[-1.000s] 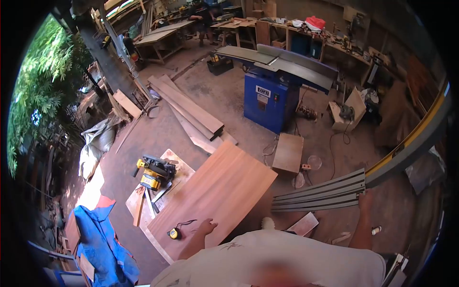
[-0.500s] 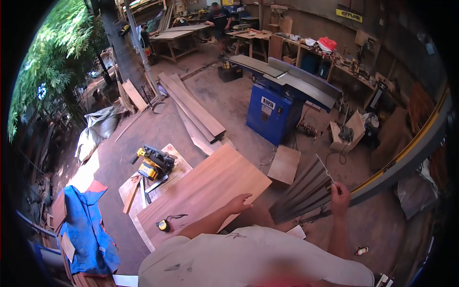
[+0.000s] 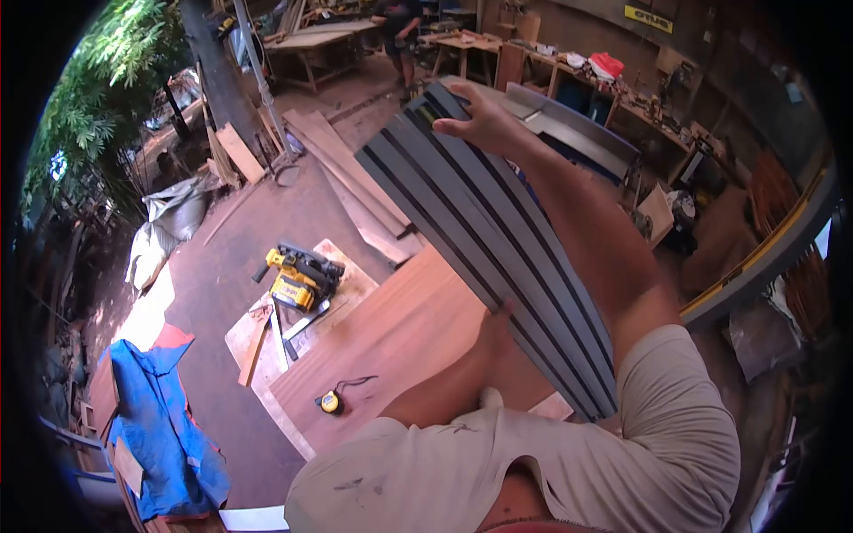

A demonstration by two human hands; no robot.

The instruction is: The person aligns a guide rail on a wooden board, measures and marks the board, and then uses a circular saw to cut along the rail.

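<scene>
A long grey panel (image 3: 498, 240) with dark lengthwise grooves is held up at a slant in front of my body. My right hand (image 3: 475, 120) grips its upper end, thumb and fingers over the edge. Lower down, my left hand (image 3: 502, 315) is at the panel's left edge; a fingertip shows there and the rest is partly hidden. Beneath lies a wide wooden board (image 3: 382, 320). On the board rests a yellow tape measure (image 3: 331, 402) with a dark strap. A yellow and black cordless circular saw (image 3: 298, 277) sits just beyond the board's left edge.
A framing square (image 3: 283, 333) and a wood strip (image 3: 254, 351) lie near the saw. Long planks (image 3: 342, 173) are on the floor ahead. The blue jointer (image 3: 577, 133) is partly behind the panel. Blue tarp (image 3: 160, 426) lies left. Another person (image 3: 400, 35) stands at the back.
The grooved panel has risen from low on my right to across my front. My right hand has moved up and forward with it; my left hand has come to its edge.
</scene>
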